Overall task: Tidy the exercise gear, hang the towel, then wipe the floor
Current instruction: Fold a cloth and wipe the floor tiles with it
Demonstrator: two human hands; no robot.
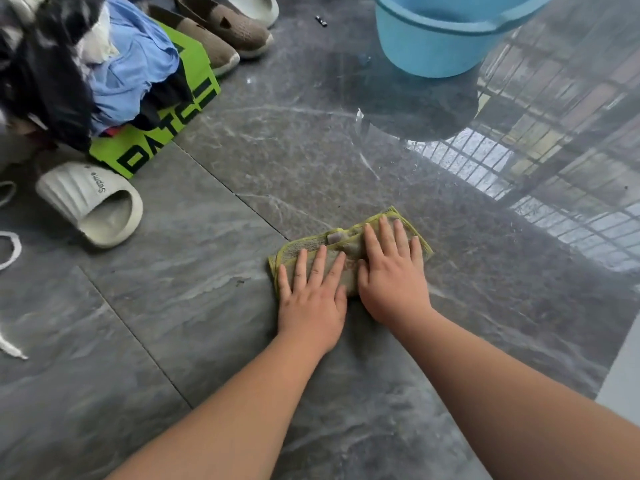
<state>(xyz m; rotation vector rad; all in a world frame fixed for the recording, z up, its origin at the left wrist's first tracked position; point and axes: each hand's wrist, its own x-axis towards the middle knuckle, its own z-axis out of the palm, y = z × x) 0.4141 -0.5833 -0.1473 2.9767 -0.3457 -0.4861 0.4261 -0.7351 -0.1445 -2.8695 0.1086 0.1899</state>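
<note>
The cloth (349,249) is being partly hidden under the left hand (313,299) and right hand (393,275). Beyond the cloth, the blue bucket (446,36) is being cut off by the top edge; its inside is not being shown.

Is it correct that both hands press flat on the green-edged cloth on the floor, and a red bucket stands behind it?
Not quite. In the head view both hands, left and right, do press flat on the cloth, but the bucket behind it is blue, not red.
</note>
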